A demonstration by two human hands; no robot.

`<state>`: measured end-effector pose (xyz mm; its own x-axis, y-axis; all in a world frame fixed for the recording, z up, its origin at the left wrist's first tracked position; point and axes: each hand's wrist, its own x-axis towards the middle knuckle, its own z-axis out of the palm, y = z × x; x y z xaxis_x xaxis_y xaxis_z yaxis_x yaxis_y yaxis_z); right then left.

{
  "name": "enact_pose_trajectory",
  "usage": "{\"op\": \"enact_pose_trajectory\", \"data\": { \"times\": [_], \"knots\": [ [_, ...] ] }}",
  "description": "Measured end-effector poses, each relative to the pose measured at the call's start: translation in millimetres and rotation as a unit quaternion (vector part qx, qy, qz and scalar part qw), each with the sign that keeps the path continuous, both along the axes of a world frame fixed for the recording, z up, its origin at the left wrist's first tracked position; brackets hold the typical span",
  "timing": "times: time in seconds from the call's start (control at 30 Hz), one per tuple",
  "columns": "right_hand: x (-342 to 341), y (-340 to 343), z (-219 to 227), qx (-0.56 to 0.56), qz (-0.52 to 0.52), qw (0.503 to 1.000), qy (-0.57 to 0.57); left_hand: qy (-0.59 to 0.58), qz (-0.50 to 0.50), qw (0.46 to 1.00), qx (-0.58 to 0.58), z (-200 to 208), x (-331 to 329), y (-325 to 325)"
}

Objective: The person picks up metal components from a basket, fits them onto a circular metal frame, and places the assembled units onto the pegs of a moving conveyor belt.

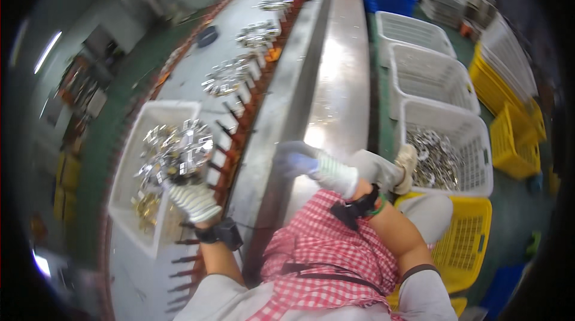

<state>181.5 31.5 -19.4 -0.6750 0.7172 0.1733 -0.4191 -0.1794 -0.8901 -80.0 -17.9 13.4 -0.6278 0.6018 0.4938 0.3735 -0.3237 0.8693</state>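
My left hand [193, 199], in a striped knit glove, reaches into a white plastic basket [127, 216] on the table to my left. Its fingertips touch a heap of shiny silver metal parts [179, 147]; they blend into the pile, so its grip is hidden. A few gold-coloured parts [145, 210] lie at the near end of the same basket. My right hand [314, 167], gloved with a blue-grey coating over the fingers, hangs above the steel ledge in front of me. Motion smears its fingers, and no held thing can be made out.
A row of dark upright pegs [230, 141] runs along the table edge, with silver part clusters [227, 75] beyond. On my right stand white baskets [434, 84], one holding metal parts [431, 159], and a yellow basket [461, 243]. A dark ring [207, 36] lies farther up the table.
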Motion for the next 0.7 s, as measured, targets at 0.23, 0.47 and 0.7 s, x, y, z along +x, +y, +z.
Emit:
{"op": "enact_pose_trajectory", "data": {
  "times": [0.23,0.47,0.7],
  "knots": [
    [-151,-20,97,-0.08,0.038,0.981,0.17,-0.168,0.028,0.965,0.198,64,26,-32],
    [-39,-21,126,0.141,-0.059,0.981,0.121,-0.221,-0.263,0.939,0.015,107,56,-49],
    [53,-24,50,-0.192,-0.254,0.947,-0.035,-0.215,-0.488,0.822,-0.197,33,110,-1]
  ]
}}
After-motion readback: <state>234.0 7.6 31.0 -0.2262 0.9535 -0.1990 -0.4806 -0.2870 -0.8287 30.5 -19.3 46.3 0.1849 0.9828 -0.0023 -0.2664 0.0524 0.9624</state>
